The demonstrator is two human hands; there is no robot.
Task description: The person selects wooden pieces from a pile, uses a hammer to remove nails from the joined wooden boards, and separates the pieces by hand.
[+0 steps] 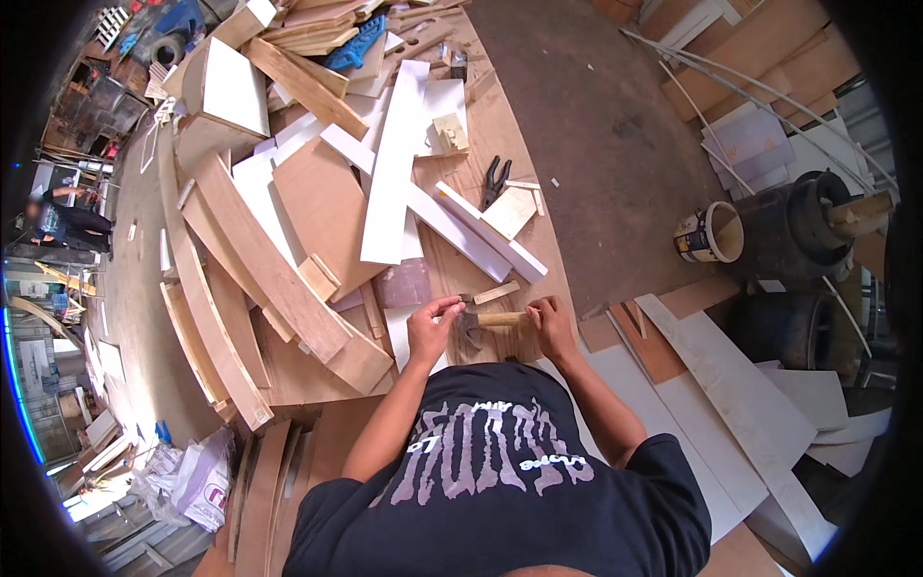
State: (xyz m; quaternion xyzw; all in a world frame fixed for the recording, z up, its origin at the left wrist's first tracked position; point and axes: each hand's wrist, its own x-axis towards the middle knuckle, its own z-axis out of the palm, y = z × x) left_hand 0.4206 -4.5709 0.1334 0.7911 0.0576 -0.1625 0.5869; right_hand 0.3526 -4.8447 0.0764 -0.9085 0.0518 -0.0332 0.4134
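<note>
A claw hammer (500,319) with a wooden handle lies level across the front of my body, just over the near edge of the workbench. My left hand (433,329) is closed at its dark metal head, with the fingertips pinching there. At the other side, my right hand (551,326) grips the end of the handle. Just beyond the hammer is a short wood strip (496,292). White boards (396,173) and a pair of black-handled pliers (496,181) lie farther up the bench.
Curved wooden pieces (274,255) crowd the bench's left side, near a brown panel (322,200). A blue tool (358,43) sits at the far end. On the right stand a white bucket (723,233) and leaning boards (721,385). Another person (72,219) stands far left.
</note>
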